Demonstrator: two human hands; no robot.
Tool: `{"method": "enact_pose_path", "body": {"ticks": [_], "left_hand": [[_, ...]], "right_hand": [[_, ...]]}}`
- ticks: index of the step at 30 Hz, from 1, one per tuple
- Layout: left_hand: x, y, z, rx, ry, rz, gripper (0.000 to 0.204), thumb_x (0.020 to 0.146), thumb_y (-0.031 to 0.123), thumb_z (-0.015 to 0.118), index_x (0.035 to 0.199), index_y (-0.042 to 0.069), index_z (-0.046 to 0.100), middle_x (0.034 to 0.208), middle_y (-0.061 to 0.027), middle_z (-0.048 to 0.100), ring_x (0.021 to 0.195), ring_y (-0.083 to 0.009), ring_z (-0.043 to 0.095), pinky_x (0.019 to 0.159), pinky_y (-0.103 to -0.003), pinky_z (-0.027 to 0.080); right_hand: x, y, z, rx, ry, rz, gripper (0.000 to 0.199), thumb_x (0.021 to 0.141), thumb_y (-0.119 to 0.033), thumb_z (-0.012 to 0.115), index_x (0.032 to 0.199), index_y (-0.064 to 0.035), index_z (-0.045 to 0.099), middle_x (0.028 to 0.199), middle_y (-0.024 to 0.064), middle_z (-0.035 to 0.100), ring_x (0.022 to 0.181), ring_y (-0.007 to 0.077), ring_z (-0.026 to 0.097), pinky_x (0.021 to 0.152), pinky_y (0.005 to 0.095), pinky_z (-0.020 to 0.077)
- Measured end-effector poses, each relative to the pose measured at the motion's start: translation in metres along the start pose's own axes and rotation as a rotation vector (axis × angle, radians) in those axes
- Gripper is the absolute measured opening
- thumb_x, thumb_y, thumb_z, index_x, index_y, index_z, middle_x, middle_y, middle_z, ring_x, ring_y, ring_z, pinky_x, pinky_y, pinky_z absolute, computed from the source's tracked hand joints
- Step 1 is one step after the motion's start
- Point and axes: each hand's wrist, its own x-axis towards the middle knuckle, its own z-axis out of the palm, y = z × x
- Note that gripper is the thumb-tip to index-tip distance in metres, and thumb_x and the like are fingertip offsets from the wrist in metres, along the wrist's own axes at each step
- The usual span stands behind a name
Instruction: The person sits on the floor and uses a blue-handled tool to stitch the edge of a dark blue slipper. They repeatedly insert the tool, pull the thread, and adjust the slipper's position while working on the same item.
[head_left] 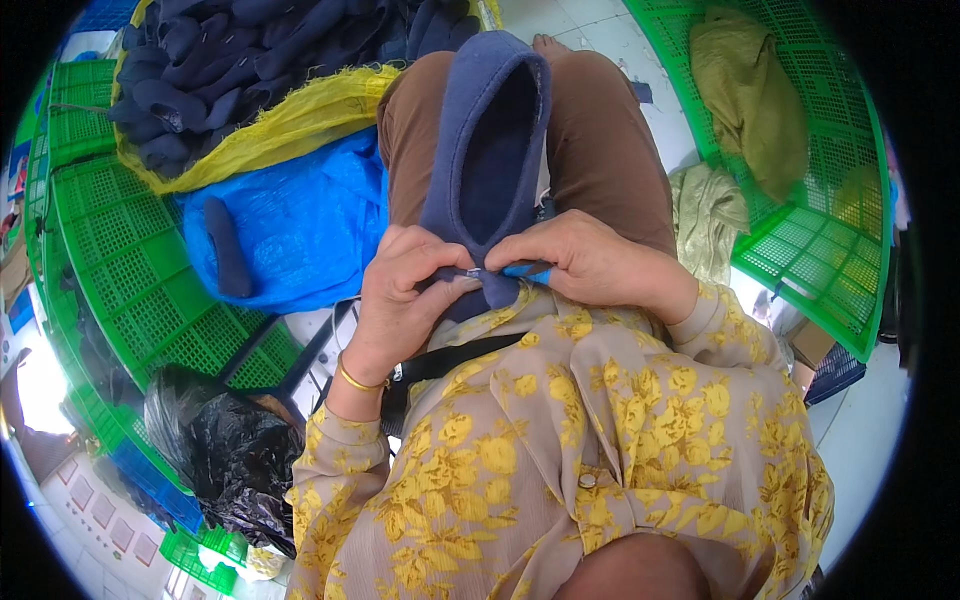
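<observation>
A navy blue fabric slipper [462, 130] lies upright across my lap, its toe pointing away between my knees and its oval opening facing up. At its near, heel end my two hands meet. My left hand [412, 280] is closed, thumb and forefinger pinching the heel edge; a small pale bit shows at the fingertips, too small to name. My right hand [585, 258] is also closed, its fingertips pressed to the heel rim opposite the left. Under its fingers shows a small bright blue thing [527, 271], mostly hidden, whose kind I cannot make out.
At far left a yellow sack [290, 130] overflows with navy slippers [235, 60]. Below it, a blue plastic sheet [310, 220] bears one dark fabric piece [228, 248]. Green crates [120, 225] stand left; another green crate [815, 255] holds olive cloth [750, 95]. A black bag [220, 450] sits near left.
</observation>
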Motion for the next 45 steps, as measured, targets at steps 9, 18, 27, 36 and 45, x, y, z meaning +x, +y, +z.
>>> {"method": "enact_pose_path", "body": {"ticks": [9, 18, 27, 36, 45], "left_hand": [[0.002, 0.001, 0.000, -0.001, -0.022, -0.003, 0.019, 0.068, 0.006, 0.079, 0.084, 0.008, 0.069, 0.079, -0.0019, 0.058, 0.078, -0.0201, 0.052, 0.072, -0.030, 0.040], [0.001, 0.003, 0.004, 0.027, -0.002, -0.001, 0.021, 0.066, 0.003, 0.077, 0.084, 0.009, 0.069, 0.079, -0.0038, 0.060, 0.078, -0.0232, 0.052, 0.071, -0.032, 0.041], [-0.001, 0.005, 0.007, 0.075, 0.030, 0.014, 0.023, 0.066, 0.003, 0.077, 0.086, 0.008, 0.068, 0.079, -0.0053, 0.058, 0.078, -0.0254, 0.051, 0.069, -0.034, 0.041], [0.001, 0.005, 0.005, 0.064, 0.024, -0.026, 0.020, 0.069, 0.002, 0.074, 0.087, 0.006, 0.068, 0.079, -0.0056, 0.059, 0.078, -0.0254, 0.052, 0.068, -0.033, 0.041], [-0.003, 0.002, 0.010, 0.074, 0.025, 0.040, 0.022, 0.069, 0.000, 0.069, 0.089, 0.007, 0.067, 0.085, -0.0083, 0.060, 0.081, -0.0292, 0.053, 0.072, -0.037, 0.041]], "right_hand": [[0.001, 0.001, 0.007, -0.010, 0.044, -0.047, 0.043, 0.074, 0.012, 0.050, 0.109, -0.0095, 0.061, 0.093, 0.0159, 0.067, 0.087, 0.0350, 0.066, 0.075, 0.0396, 0.0523], [0.000, -0.011, 0.015, -0.045, -0.006, 0.120, 0.035, 0.079, 0.007, 0.051, 0.109, -0.0087, 0.045, 0.081, 0.0199, 0.063, 0.080, 0.0395, 0.064, 0.066, 0.0459, 0.0478], [0.008, -0.018, 0.016, -0.163, 0.061, -0.034, 0.038, 0.077, 0.003, 0.053, 0.113, -0.0091, 0.049, 0.089, 0.0164, 0.062, 0.079, 0.0398, 0.063, 0.064, 0.0477, 0.0479], [0.010, -0.035, 0.015, -0.623, 0.089, -0.168, 0.030, 0.075, -0.006, 0.062, 0.103, -0.0136, 0.060, 0.091, 0.0045, 0.052, 0.066, 0.0284, 0.060, 0.059, 0.0408, 0.0476], [0.034, -0.048, 0.030, -0.118, 0.426, -0.421, 0.025, 0.078, 0.000, 0.060, 0.101, -0.0084, 0.054, 0.093, 0.0040, 0.057, 0.069, 0.0193, 0.060, 0.061, 0.0311, 0.0471]]}}
